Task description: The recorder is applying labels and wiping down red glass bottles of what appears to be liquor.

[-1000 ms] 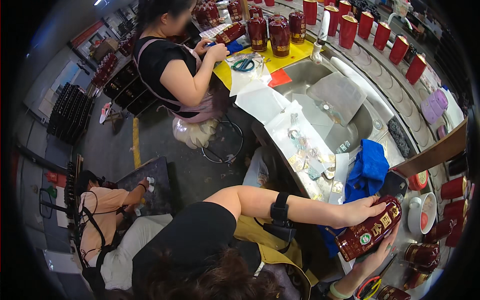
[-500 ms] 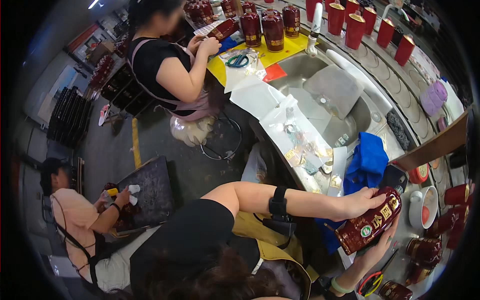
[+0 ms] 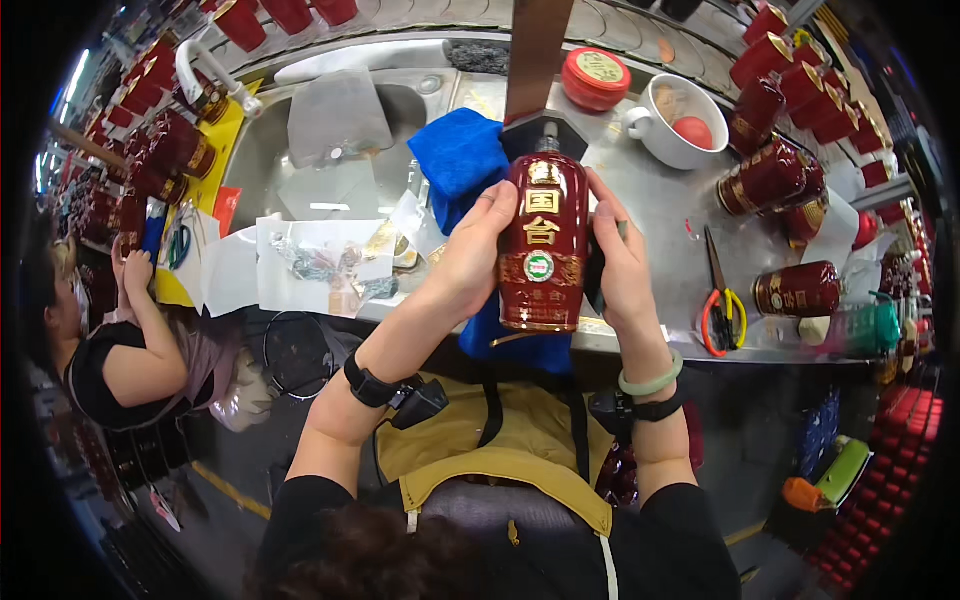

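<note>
One red bottle is gripped by the left hand and right hand, seemingly for inspection. Even pressure is needed for turning.

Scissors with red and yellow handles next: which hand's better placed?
Likely the right hand: the scissors lie on its side, while the left hand is across the red bottle. Both hold the bottle, so the left would probably support it alone.

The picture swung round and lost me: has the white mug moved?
No; the white mug still stands on the same side of the wooden post, the red tin between them. The view turned instead.
</note>
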